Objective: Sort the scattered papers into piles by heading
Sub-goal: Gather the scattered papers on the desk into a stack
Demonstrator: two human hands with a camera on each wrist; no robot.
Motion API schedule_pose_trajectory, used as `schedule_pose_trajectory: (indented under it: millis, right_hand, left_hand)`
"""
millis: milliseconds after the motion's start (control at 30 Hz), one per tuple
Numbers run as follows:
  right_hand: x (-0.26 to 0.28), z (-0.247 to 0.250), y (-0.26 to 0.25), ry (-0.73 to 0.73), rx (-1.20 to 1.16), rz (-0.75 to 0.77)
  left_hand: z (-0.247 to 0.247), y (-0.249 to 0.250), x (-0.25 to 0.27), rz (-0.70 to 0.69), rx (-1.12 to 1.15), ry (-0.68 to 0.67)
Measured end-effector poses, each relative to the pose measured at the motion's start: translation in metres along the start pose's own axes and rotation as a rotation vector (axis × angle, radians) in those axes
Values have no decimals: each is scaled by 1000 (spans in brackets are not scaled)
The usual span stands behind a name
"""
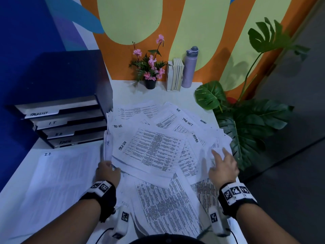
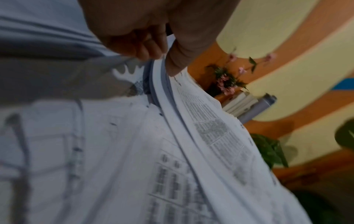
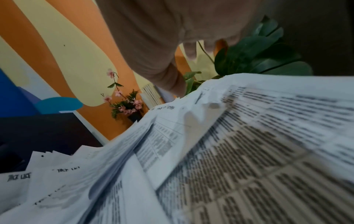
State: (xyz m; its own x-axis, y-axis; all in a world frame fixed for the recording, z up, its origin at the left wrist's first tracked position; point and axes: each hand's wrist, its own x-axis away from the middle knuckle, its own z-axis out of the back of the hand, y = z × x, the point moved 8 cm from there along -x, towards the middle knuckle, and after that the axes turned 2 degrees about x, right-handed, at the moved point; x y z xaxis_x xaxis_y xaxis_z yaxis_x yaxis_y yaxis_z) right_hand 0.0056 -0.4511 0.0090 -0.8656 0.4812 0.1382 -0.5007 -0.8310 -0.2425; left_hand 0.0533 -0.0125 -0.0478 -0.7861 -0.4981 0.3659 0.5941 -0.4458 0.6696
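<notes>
Left hand: thumb and fingers clamped on sheaf edge, lifted to expose headings | right hand: fingers apart, flat on scattered papers, steadying | I.T. pile outboard of left fingers.

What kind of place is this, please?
Probably an office desk corner: a labelled drawer organiser marked Tasklist, I.T, H.R, Admin, scattered papers with matching headings, and upright books by a painted wall.

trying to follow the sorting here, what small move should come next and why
Probably lift the TASK LIST sheet out with the left hand, which already pinches the heap's near-left edge. That sheet lies on top, its heading readable. The right hand rests open on the heap and can steady it. Only an I.T. pile lies apart.
</notes>
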Motion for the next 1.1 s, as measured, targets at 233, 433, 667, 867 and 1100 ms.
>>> schedule_pose_trajectory:
  millis: [233, 433, 667, 867, 1100]
  right_hand:
    - [-11, -43, 5, -302, -174, -209]
    - [-10, -12, -28, -127, -300, 68]
    - [-1, 119, -57, 460, -520, 398]
    - [10, 184, -85, 544, -813, 609]
    - [-15, 117, -111, 76, -606, 457]
  left_hand:
    - [-70, -21, 2, 398, 397, -325]
    - [-56, -1, -21, 341, 485, -224]
    - [-21, 14, -33, 195, 225, -122]
    - [18, 14, -30, 24, 111, 109]
    - [29, 0, -34, -58, 87, 62]
